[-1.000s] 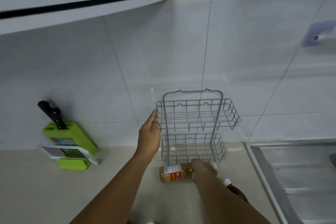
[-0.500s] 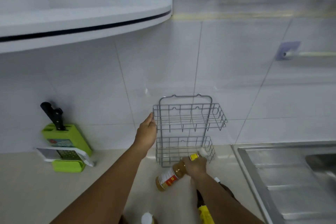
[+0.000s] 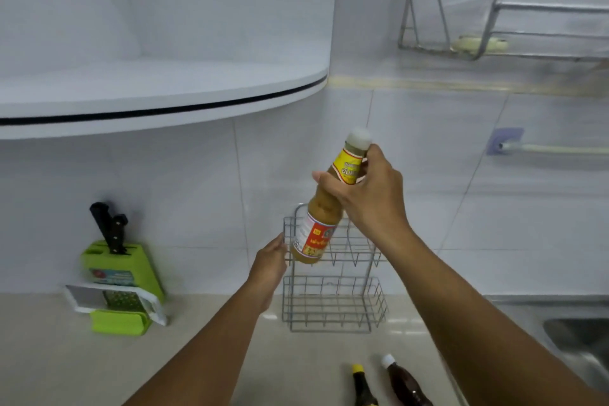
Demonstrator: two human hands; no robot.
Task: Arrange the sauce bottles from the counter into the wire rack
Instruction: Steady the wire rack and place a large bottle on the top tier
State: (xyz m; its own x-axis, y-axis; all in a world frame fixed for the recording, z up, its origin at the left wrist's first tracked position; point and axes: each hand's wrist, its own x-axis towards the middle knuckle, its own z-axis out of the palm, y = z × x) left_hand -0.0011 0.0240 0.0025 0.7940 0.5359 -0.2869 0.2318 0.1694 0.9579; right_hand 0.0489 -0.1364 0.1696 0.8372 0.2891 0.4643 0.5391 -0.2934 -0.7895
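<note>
Bottle (image 3: pixel 324 208): glass or clear plastic, slender neck over a rounded shoulder, filled with opaque tan-orange sauce; white cap, yellow neck band, red, white and yellow body label. You hold it in your right hand (image 3: pixel 365 194), fingers wrapped round the neck just under the cap, the body tilted with its base down and to the left, in the air in front of the upper tier of the wire rack (image 3: pixel 333 303).

Rack: thin grey metal wire, two open-grid baskets one above the other on a tall looped back frame, standing on the counter (image 3: pixel 82 366) against the tiled wall. Your left hand (image 3: pixel 268 262) rests at the rack's upper left corner, fingers on the wire; whether they close round it, you cannot tell.

Counter: smooth, pale beige. In front of the rack lie two more bottles, one dark with a yellow cap (image 3: pixel 362 387), one brown with a white cap (image 3: pixel 403 382), side by side.

Left of the rack: lime-green plastic knife block (image 3: pixel 123 269) with black handles and a white grater (image 3: pixel 112 300) leaning on it. Right of the rack: steel sink (image 3: pixel 580 336).
</note>
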